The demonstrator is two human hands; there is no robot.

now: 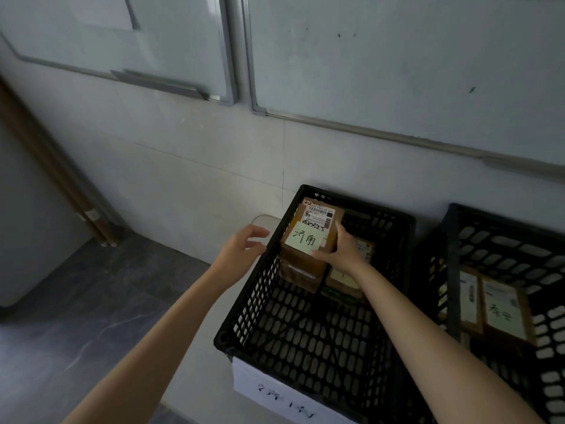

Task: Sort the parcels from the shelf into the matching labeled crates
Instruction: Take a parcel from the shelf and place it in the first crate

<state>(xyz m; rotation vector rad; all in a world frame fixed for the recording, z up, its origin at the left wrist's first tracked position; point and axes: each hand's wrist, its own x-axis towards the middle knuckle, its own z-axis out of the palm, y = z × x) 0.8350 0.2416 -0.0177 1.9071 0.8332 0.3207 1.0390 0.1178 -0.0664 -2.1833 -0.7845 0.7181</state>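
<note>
Both forearms are bare and stretched forward, coming in from the bottom corners and angling toward each other. The left grip (244, 247) hangs in the air with nothing in it, fingers loose, a bit curved, and pointing over at the other hand. The right grip (344, 250) has hold of the right side of a cardboard parcel (305, 240). Its thumb lies along the near top edge, its fingers wrap the far side, and the wrist is pretty much straight. The two grips are near each other but not touching.

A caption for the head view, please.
Right hand holds a labeled parcel in the black crate; left hand open beside it.
</note>
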